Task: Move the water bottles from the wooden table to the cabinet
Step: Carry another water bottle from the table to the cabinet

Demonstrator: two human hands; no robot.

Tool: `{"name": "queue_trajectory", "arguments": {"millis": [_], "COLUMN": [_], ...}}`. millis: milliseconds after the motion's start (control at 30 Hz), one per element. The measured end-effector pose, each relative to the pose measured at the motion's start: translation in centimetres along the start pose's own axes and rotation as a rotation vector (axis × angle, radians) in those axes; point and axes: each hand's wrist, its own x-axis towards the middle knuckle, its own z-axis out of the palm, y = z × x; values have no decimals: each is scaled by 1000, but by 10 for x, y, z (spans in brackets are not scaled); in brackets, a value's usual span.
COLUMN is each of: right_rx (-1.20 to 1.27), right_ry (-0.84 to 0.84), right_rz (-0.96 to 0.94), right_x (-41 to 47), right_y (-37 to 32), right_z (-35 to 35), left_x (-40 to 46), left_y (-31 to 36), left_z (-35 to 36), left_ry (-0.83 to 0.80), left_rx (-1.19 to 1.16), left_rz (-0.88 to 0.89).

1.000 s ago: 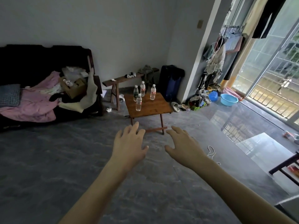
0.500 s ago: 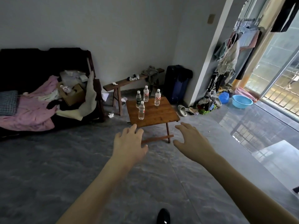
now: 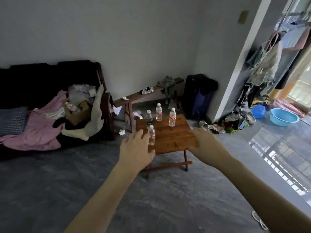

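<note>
Clear plastic bottles: four stand upright on the wooden table (image 3: 175,140), none touching another.
Nearest bottle (image 3: 151,135): white cap, red label, at the table's left front, just beside my left fingertips in the picture; I cannot tell if they touch it.
Dark bottle (image 3: 149,119): white cap, dark label, behind the nearest one at the left edge.
Back bottle (image 3: 158,112): red label, at the far edge of the table.
Right bottle (image 3: 172,117): red label, near the far right corner, apart from the back one.
Table: small, square, brown planks, on crossed folding legs, standing on the grey floor (image 3: 50,190).
My left hand (image 3: 135,148): stretched forward, palm down, fingers straight and spread, holding nothing, over the table's front left corner.
My right hand (image 3: 204,143): also stretched forward, fingers relaxed and a little apart, holding nothing, over the table's front right corner.
Bench (image 3: 134,98): long, narrow, dark wood, behind the table along the wall, with socks and a heap of cloth on it.
Sofa (image 3: 42,78): dark, to the left, piled with a pink blanket (image 3: 38,130), a checked cushion (image 3: 11,120), a cardboard box (image 3: 79,111) and pale cloth.
Suitcase (image 3: 196,98): dark blue, upright in the corner behind the table.
Right side: slippers and a pile of small things at the foot of the white pillar, a blue basin (image 3: 284,117) on the shiny floor, clothes hanging on a rack (image 3: 269,64) by the window.
</note>
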Motion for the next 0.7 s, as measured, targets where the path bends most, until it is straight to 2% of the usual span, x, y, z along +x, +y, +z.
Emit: {"name": "queue_trajectory", "arguments": {"millis": [100, 333, 567, 700], "right_rx": [-33, -40, -79, -73], "right_ry": [-72, -166, -196, -225], "right_rz": [-34, -76, -74, -44], "right_x": [56, 162, 294, 359], "right_y": [21, 13, 3, 6], "right_z": [29, 38, 37, 51], "left_x": [38, 136, 268, 339], "left_y": [-6, -32, -82, -102], "left_z": [10, 34, 30, 43], "left_ry": [-5, -55, -18, -64], "left_rx": [1, -29, -46, -82], "left_rz": [-41, -92, -107, -84]}}
